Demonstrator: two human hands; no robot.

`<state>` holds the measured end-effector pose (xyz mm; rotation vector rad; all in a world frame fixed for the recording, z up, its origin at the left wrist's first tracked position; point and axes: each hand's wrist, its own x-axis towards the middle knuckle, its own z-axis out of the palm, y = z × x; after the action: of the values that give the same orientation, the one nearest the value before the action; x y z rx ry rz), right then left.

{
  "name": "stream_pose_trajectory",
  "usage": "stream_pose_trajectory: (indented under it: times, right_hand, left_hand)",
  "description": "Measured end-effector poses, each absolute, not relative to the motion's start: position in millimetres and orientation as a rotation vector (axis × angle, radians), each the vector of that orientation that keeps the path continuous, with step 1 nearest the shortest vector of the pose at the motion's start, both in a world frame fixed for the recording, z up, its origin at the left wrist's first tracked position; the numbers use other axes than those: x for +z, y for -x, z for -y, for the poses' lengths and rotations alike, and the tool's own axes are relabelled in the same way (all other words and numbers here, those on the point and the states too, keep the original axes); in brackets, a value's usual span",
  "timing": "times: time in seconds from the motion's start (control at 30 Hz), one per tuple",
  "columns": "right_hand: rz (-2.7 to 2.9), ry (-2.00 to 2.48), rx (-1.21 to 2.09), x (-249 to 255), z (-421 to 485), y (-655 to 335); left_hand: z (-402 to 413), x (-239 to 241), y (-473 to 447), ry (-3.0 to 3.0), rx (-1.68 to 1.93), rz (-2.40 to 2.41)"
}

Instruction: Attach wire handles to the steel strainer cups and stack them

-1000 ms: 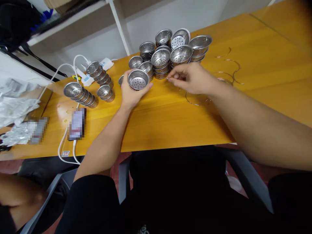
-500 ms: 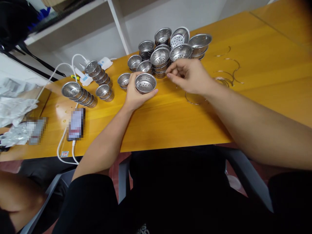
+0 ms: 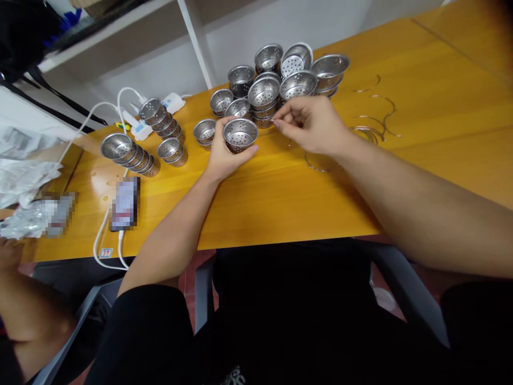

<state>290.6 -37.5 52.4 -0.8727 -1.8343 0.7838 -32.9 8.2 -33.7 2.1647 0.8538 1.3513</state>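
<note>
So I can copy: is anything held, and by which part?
Left hand: a metal cup, around its outside. Right hand: seemingly pinching a thin wire; I can't tell which part.

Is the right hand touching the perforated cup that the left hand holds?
Apart. In the head view, a visible gap separates the right hand from the perforated cup; tabletop and a stacked cup show through it.

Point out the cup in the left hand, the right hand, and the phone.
Held cup (image 3: 241,138): head view, perforated inside bottom.
Right hand (image 3: 311,124): head view, back of the hand.
Phone (image 3: 124,204): head view, middle of its blurred top face.
</note>
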Motion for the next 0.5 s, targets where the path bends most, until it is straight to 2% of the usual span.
stream_pose_trajectory:
  times: [0.5]
  right_hand:
    - [1.858,0.869,0.783,55.8,39.6,-290.3]
  left_hand:
    - [-3.2,-19.8,34.4,-2.255,1.251,-1.077]
